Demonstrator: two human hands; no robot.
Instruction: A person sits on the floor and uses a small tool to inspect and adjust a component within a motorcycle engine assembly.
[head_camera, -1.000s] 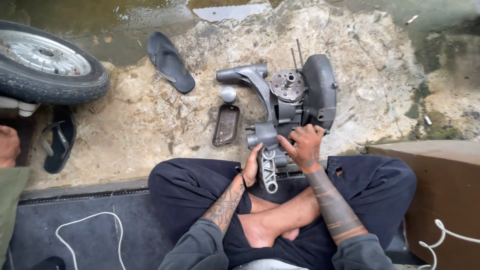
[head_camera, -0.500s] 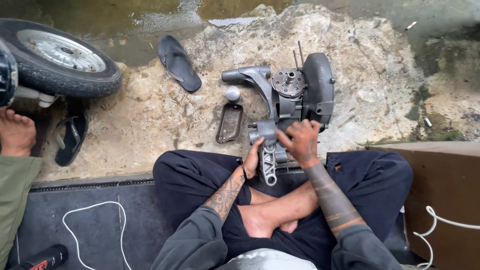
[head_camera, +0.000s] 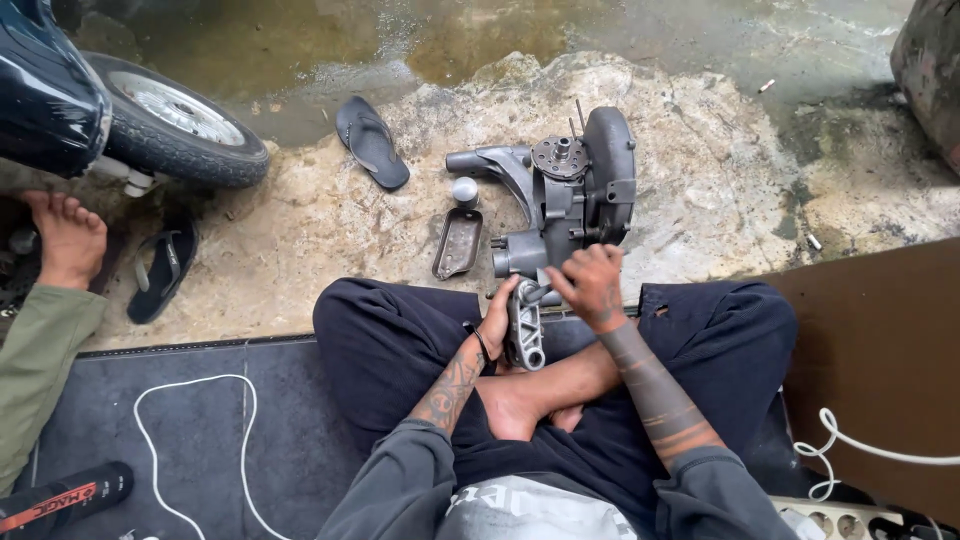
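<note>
A grey metal engine block (head_camera: 575, 195) stands on the stained concrete floor in front of my crossed legs. My left hand (head_camera: 497, 318) grips a grey metal arm part (head_camera: 525, 330) that hangs off the engine's near side, over my lap. My right hand (head_camera: 590, 285) rests with bent fingers on the top of that same part where it joins the engine; what the fingers pinch is hidden. A small oval metal cover (head_camera: 457, 243) and a round grey cap (head_camera: 465, 190) lie just left of the engine.
A dark scooter's wheel (head_camera: 180, 130) stands far left. One black sandal (head_camera: 371, 141) lies on the floor, another (head_camera: 162, 267) by another person's bare foot (head_camera: 68, 238). A white cable (head_camera: 190, 440) loops on the dark mat; a power strip (head_camera: 850, 520) sits bottom right.
The view has drifted so everything sits further right and lower; the scooter body and the other person's foot have come into view. My hands stay on the engine part.
</note>
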